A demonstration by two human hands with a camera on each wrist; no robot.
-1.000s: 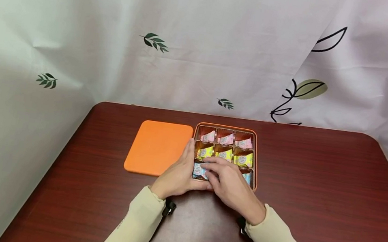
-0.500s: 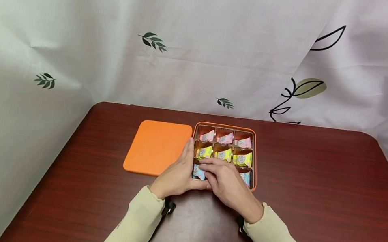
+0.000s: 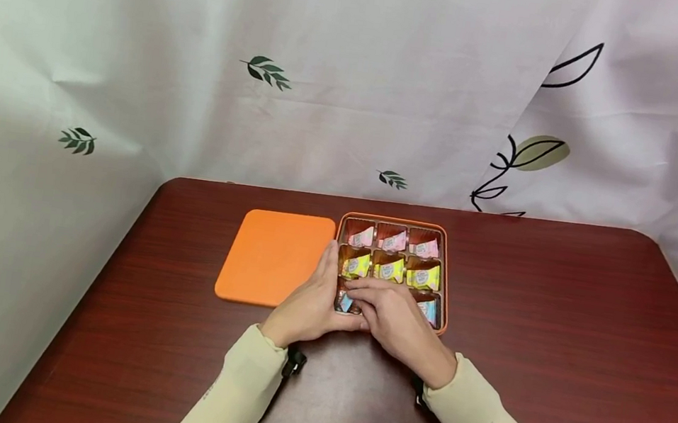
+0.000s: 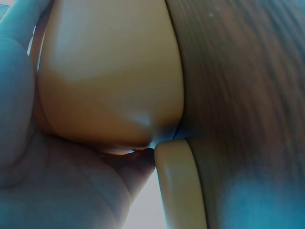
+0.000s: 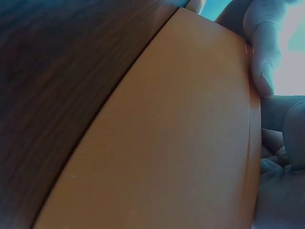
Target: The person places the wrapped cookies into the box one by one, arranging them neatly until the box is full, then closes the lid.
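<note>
An orange tin [image 3: 448, 283] with a brown divided tray holds wrapped candies in rows of pink [image 3: 393, 241], yellow [image 3: 390, 270] and blue. My left hand [image 3: 310, 308] lies against the tin's front left corner, fingers straight along the left side and thumb along the front edge. Over the front row, my right hand [image 3: 398, 317] pinches a blue-wrapped candy [image 3: 345, 302] in the front left compartment, its fingertips partly covering it. Another blue candy [image 3: 427, 310] shows at the front right. The front middle compartment is hidden under the right hand. In the right wrist view the tin's orange wall [image 5: 181, 124] fills the middle.
The orange lid [image 3: 275, 258] lies flat on the dark red wooden table [image 3: 553, 340], just left of the tin. A pale curtain [image 3: 324, 131] with leaf prints hangs behind the table and at both sides.
The blue candy in the front left compartment has turned and now shows less of its printed face. My right hand has shifted slightly left; the left hand stays at the corner.
</note>
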